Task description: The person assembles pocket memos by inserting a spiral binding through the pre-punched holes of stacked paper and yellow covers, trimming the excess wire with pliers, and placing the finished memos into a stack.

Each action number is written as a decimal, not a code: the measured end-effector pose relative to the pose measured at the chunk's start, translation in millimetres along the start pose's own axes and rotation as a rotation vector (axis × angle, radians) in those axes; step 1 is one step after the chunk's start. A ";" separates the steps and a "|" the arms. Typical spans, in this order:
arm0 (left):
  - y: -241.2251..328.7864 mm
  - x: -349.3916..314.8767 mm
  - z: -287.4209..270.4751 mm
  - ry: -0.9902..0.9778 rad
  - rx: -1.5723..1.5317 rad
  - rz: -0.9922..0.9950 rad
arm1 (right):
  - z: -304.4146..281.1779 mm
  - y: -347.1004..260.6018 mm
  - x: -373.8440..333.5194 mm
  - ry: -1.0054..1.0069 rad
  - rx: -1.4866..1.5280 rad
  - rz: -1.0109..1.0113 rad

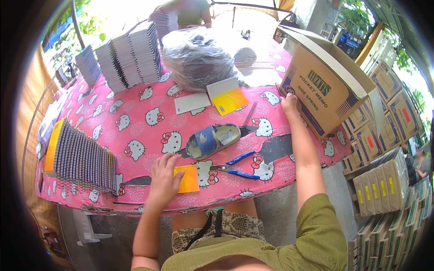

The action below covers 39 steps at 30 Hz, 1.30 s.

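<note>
My left hand [165,180] lies at the near edge of the table, fingers stretched forward and thumb resting over the left side of a small yellow-orange notepad [189,181]. My right arm reaches forward, and my right hand [290,107] is closed at the lower left edge of a large open cardboard box [323,83]; its fingertips are partly hidden. Blue-handled cutting pliers [239,172] rest between my arms, jaws toward the notepad. Beyond them sits a blue patterned slipper [210,142]. A loose spiral binding coil [250,114] lies past it.
An open yellow spiral notepad [228,100] lies before a plastic-wrapped bundle [196,58]. Tall notepad stacks [129,58] stand at the far left, with another spiral-bound stack [83,156] nearer. The table's pink cover [149,97] is torn. Cartons [384,117] are piled right; another person [192,13] is across the table.
</note>
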<state>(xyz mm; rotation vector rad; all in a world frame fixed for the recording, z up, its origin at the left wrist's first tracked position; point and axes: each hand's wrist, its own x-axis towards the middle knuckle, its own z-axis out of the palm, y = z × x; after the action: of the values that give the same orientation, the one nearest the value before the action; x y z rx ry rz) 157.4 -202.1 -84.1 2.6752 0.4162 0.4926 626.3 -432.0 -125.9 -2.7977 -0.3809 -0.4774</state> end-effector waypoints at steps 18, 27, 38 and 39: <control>-15.4 10.9 -19.6 -0.355 -0.140 0.006 | -176.8 -27.5 -198.0 0.412 1.395 -0.219; 0.8 -31.2 -18.7 0.039 0.147 0.301 | -127.2 -166.3 -347.5 -1.194 1.314 -0.047; 14.1 -49.8 -9.8 0.255 0.116 0.146 | -128.7 -163.5 -316.8 -0.544 1.140 -0.424; 18.1 -53.7 -8.4 0.378 0.135 0.146 | -129.1 -162.9 -316.5 -0.516 1.125 -0.438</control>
<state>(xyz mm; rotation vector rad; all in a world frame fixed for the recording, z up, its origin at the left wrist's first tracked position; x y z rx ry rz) 110.1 -234.2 -84.2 2.7526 0.3701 1.0573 252.5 -387.3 -84.9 -1.6727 -0.9963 0.3359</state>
